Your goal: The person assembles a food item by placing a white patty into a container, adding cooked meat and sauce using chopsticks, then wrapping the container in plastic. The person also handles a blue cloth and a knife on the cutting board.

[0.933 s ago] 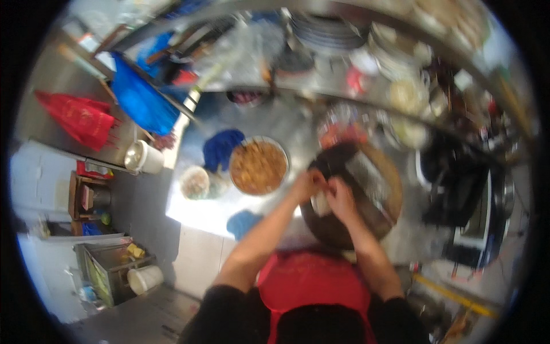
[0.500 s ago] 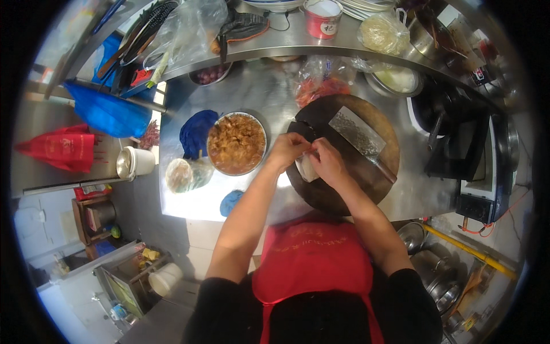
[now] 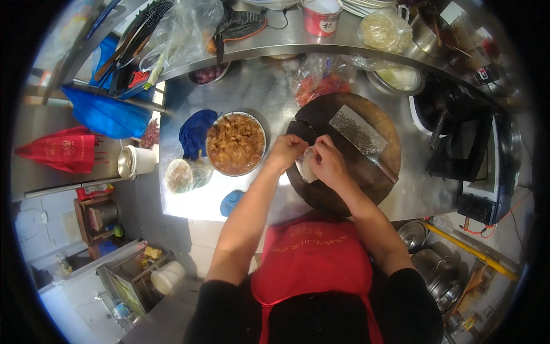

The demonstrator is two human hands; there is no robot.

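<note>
Over the left part of a round wooden chopping board (image 3: 338, 192), my left hand (image 3: 285, 152) and my right hand (image 3: 328, 162) work close together. Both have their fingers pinched on the gathered top of a small pale plastic bag (image 3: 307, 167). The bag rests on the board below my fingers; its contents are hard to make out. To the right of my hands lies a cleaver (image 3: 358, 132), its handle pointing toward the near right edge of the board.
Left of the board stands a metal bowl of brown chunky food (image 3: 236, 144), beside a dark blue cloth (image 3: 196, 133) and a clear plastic bag (image 3: 189, 175). Behind the board lies a bag of reddish food (image 3: 322, 86). A steel shelf (image 3: 275, 50) crosses the far side.
My fingertips have moved slightly apart at the bag's neck, with the right hand shifting a little. The bowl, cleaver and board stay where they were.
</note>
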